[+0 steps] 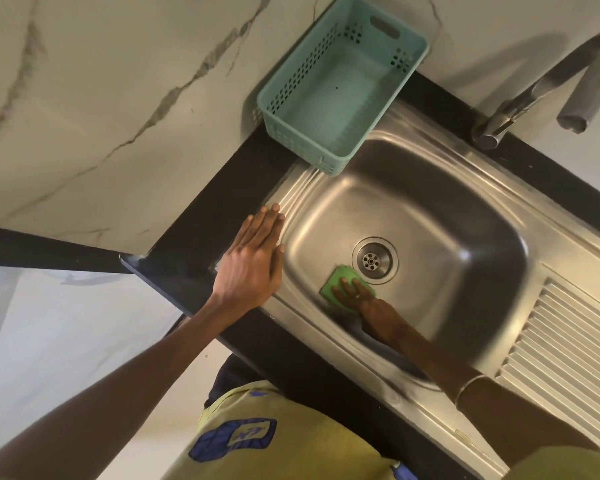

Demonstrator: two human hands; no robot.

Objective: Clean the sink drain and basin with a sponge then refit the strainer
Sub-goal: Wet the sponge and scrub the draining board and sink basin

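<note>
Stage: the person is wiping the floor of the rounded-rectangular stainless steel sink basin (447, 216), so by my reading the cleaning step is under way and not finished.
Done so far: cannot tell how much of the basin is already wiped; no suds or grime are showing on the metal.
Left to do: judging by the task, the rest of the basin and the drain are awaiting the sponge, and refitting is coming last.
Strainer: a round perforated metal drain fitting (374, 260) is sitting in the middle of the basin floor; whether this is the loose strainer seated or the bare drain beneath it, I cannot tell. No separate strainer is showing elsewhere.
Sponge: the flat green rectangular sponge (340, 278) is lying on the basin floor, just beside the drain ring on the near-left side, possibly touching it.
Right hand: the right hand (361, 299) is pressing down on the sponge, its fingers (345, 284) lying straight and slightly spread over the top.
Left hand: the left hand (253, 261) is resting flat, fingers together and straight, across the black bench (201, 220) edge and the sink's left rim, seemingly bracing.
Surroundings: an empty pale teal perforated plastic basket (340, 88) is standing at the basin's far-left corner; a steel tap (520, 102) is rising at the far right.
</note>
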